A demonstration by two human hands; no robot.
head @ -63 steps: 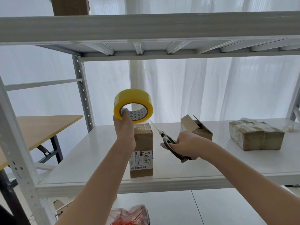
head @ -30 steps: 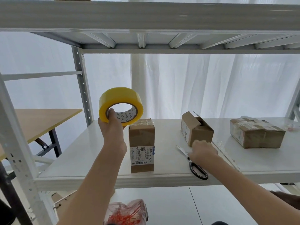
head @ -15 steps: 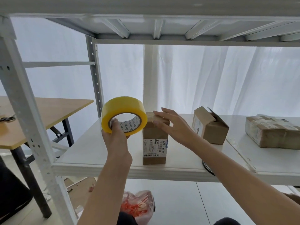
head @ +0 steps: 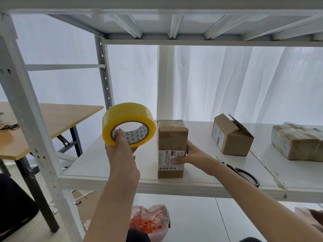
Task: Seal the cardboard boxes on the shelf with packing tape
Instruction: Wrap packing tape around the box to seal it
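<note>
tall brown cardboard box [head: 172,137] with white barcode label, upright near the front edge of the white shelf [head: 108,172], top shows tape. probably light, stiff and tippy; hold it low across its sides. right grip [head: 194,158] curls round its lower right side; left grip [head: 120,152] hooks the yellow packing-tape roll [head: 128,116] through its core, just left.

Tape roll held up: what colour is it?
Yellow plastic tape roll; head view shows it best.

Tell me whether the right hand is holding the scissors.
No, the scissors lie on the shelf while the right hand grips the upright box.
</note>
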